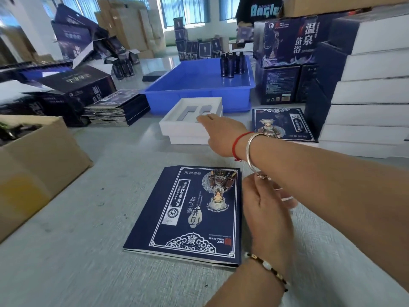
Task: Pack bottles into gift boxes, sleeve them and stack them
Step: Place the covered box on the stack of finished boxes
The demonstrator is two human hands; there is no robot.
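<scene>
Over white box (190, 120), right hand (221, 134) outstretched, seemingly touching

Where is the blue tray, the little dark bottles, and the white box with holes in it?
blue tray (194, 96): head view, on its front wall.
dark bottles (231, 64): head view, on the middle of the group standing in the tray.
white box (174, 127): head view, on its front left rim.

The right hand (218, 135) hides the white tray's (177, 120) near corner; the left hand's (263, 209) fingertips vanish under the forearm.
</scene>
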